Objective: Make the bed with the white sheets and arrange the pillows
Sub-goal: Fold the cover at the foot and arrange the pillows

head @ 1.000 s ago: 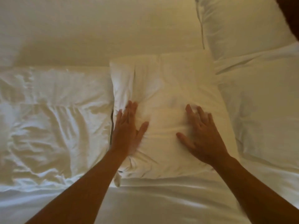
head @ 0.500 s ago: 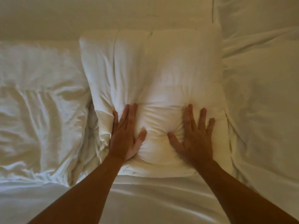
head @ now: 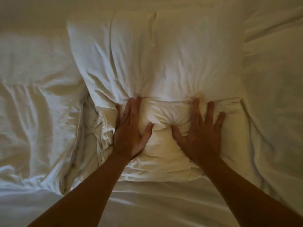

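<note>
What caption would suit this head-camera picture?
Left hand and right hand press flat into a white pillow on the bed.

My left hand (head: 131,130) lies flat on the plump white fabric pillow (head: 164,66), fingers straight and together, thumb spread toward centre. My right hand (head: 200,133) lies flat on the same pillow, fingers splayed. Both hands press into its near half, denting the filling; creases radiate from the fingertips. The pillow rests on the white bed sheet (head: 155,205). A rumpled white duvet (head: 37,112) lies against the pillow's left edge. A second white pillow (head: 272,82) touches its right edge.
</note>
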The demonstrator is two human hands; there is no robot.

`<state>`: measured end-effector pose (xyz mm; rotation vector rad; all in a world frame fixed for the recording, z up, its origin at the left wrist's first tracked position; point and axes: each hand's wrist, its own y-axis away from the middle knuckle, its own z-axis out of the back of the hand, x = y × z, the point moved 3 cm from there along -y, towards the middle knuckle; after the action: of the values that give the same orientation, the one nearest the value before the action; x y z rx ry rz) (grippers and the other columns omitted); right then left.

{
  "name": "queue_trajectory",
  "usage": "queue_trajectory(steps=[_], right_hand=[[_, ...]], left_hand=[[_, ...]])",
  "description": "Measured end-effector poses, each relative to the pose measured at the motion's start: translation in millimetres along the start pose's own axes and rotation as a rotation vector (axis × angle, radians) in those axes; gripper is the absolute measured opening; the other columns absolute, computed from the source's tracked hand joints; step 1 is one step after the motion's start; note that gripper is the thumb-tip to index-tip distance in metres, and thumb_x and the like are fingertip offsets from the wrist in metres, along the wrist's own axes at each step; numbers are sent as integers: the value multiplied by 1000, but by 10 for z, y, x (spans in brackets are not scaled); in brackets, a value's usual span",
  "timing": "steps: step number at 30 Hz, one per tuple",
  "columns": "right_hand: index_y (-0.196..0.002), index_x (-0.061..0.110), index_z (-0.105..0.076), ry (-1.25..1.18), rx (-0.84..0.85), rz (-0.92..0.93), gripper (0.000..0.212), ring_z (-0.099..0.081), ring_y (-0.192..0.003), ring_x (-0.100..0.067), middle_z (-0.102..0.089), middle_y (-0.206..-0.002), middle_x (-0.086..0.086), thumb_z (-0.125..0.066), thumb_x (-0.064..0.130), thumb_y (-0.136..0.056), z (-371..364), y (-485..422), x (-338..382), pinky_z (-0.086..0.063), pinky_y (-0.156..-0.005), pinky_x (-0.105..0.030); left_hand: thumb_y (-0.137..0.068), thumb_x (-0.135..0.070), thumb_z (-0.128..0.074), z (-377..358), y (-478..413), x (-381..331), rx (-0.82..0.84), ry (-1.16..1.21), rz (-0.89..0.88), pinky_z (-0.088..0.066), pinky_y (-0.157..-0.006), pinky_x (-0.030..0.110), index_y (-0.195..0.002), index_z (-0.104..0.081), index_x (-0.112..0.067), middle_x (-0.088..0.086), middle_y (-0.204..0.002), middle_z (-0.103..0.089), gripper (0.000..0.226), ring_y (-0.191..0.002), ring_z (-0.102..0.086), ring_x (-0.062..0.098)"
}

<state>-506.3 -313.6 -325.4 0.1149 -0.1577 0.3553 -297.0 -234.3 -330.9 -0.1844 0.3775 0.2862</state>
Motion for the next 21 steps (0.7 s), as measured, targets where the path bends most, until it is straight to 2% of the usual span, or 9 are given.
queue_trajectory(steps=[3,5,7,10,14,16,17,19,21], right_hand=[[-163,15,-3,-100,-26,-39,94,-8,-155,-38,-16,-169,-4,-44,58,-89,259,34,112,-5,-119,-69],[-163,14,-6,-150,-79,112,79,-5,-156,-35,-14,-170,-4,-42,40,-97,388,101,337,-4,-122,-65],[-162,13,-14,-191,-95,283,66,-8,-157,-30,-18,-169,-3,-35,32,-103,375,224,498,-8,-123,-62],[-162,10,-17,-79,-57,317,64,-7,-157,-26,-17,-169,-3,-32,33,-103,144,280,441,-11,-123,-60],[-162,11,-13,64,27,259,64,-6,-157,-29,-16,-169,-4,-27,35,-104,-61,122,447,-5,-124,-60],[-161,13,-22,16,10,237,65,-21,-154,-28,-29,-165,-4,-32,37,-102,32,41,504,-14,-122,-60],[-159,15,-31,-40,-28,235,65,-38,-147,-27,-44,-157,-5,-40,35,-98,130,17,508,-25,-118,-59],[-146,16,-53,-191,-182,243,59,-68,-110,-23,-73,-117,-3,-54,27,-88,467,-105,474,-46,-97,-49],[-136,16,-61,-316,-327,230,50,-71,-91,-21,-76,-99,1,-58,22,-87,806,-322,435,-45,-87,-42]], left_hand=[[-99,-41,-57,280,34,-230,-121,-6,-79,-20,-126,44,-153,-40,-7,6,-158,-42,66,-147,-38,17],[-103,-26,-55,340,63,-432,-193,21,-164,-30,-121,50,-147,-49,-3,5,-155,-45,50,-143,-45,17],[-108,-28,-41,264,126,-576,-91,95,-150,-21,-125,47,-154,-38,-3,1,-162,-32,52,-152,-28,16],[-109,-40,-27,21,206,-525,47,-37,-158,-10,-127,48,-160,-22,-8,1,-167,-23,60,-157,-11,16],[-107,-38,-33,-221,104,-453,104,-206,-122,-6,-128,43,-161,-19,-13,2,-168,-23,61,-157,-10,16],[-106,-37,-35,-124,35,-516,97,-163,-80,-11,-127,39,-161,-19,-13,1,-167,-24,63,-155,-18,14],[-104,-39,-37,-8,3,-547,92,-124,-69,-18,-124,38,-161,-19,-13,0,-165,-28,65,-152,-27,13],[-100,-43,-46,314,-140,-595,9,-50,-128,-33,-115,41,-159,-25,-10,0,-157,-45,71,-140,-44,14],[-97,-42,-55,638,-408,-635,-137,-51,-235,-32,-116,48,-157,-32,-7,4,-156,-46,73,-143,-42,24]])
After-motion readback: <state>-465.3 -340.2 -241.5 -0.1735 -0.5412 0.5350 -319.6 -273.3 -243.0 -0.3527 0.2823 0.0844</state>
